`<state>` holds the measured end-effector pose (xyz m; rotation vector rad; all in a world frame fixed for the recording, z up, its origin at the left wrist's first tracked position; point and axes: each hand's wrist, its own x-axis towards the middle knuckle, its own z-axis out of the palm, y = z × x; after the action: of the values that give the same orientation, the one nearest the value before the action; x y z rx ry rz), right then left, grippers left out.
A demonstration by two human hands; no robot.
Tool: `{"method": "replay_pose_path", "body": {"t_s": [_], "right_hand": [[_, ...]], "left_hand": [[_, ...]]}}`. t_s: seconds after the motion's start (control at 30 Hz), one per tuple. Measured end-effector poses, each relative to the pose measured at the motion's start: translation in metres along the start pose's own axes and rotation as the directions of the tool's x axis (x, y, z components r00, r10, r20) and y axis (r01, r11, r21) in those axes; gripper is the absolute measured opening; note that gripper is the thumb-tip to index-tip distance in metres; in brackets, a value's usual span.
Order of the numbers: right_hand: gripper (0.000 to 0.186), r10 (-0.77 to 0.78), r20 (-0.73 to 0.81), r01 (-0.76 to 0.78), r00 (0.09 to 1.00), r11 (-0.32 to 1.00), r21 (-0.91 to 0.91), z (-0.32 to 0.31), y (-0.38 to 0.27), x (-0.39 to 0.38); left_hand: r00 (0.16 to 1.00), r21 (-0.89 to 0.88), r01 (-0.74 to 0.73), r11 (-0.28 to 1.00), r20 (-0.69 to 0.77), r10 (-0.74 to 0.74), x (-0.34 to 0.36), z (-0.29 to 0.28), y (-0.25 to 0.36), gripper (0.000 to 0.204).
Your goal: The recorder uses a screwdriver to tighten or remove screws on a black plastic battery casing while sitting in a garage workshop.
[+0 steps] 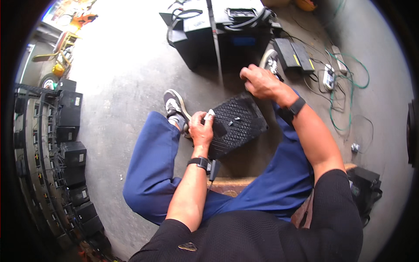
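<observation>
Between my feet lies a black case (227, 126) with a ribbed, grid-like top, turned at a slant. Two small pale metallic bits (237, 118) rest on its top. My left hand (201, 129) is closed at the case's left edge. A small white piece (210, 113) shows at its fingertips; whether it is gripped or wrapped on a finger is unclear. Over the far right corner of the case is my right hand (262, 83), raised with its fingers curled together. Anything inside those fingers is hidden.
A large black box (227, 39) with cables and a hanging strap stands ahead. To its right are two black flat units (293, 54), a white power strip (328, 77) and looped green cable (367, 78). Black boxes (73, 153) line a rack at left. A black bag (364, 187) sits at right.
</observation>
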<state>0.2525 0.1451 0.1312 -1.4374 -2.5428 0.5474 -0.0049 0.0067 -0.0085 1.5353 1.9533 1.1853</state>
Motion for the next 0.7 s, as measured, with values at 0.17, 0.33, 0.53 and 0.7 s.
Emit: {"method": "replay_pose_path", "body": {"t_s": [0.17, 0.33, 0.53, 0.7], "right_hand": [[0.018, -0.034, -0.051, 0.036, 0.998, 0.999, 0.035, -0.004, -0.012, -0.008], [0.02, -0.037, -0.058, 0.04, 0.998, 0.998, 0.044, -0.003, -0.007, -0.009], [0.024, 0.0, -0.068, -0.001, 0.998, 1.0, -0.002, -0.008, -0.014, -0.01], [0.019, -0.026, -0.107, 0.03, 0.994, 0.999, 0.037, -0.006, -0.013, -0.009]], "left_hand": [[0.997, 0.015, -0.04, 0.999, -0.061, 0.041, -0.003, -0.004, 0.0, 0.025], [1.0, 0.034, 0.014, 0.999, -0.025, -0.013, -0.008, 0.0, 0.008, 0.024], [0.997, 0.077, 0.079, 0.994, 0.001, -0.079, -0.01, -0.002, 0.009, 0.027], [0.996, 0.048, 0.084, 0.995, 0.002, -0.084, -0.009, -0.001, 0.01, 0.029]]}}
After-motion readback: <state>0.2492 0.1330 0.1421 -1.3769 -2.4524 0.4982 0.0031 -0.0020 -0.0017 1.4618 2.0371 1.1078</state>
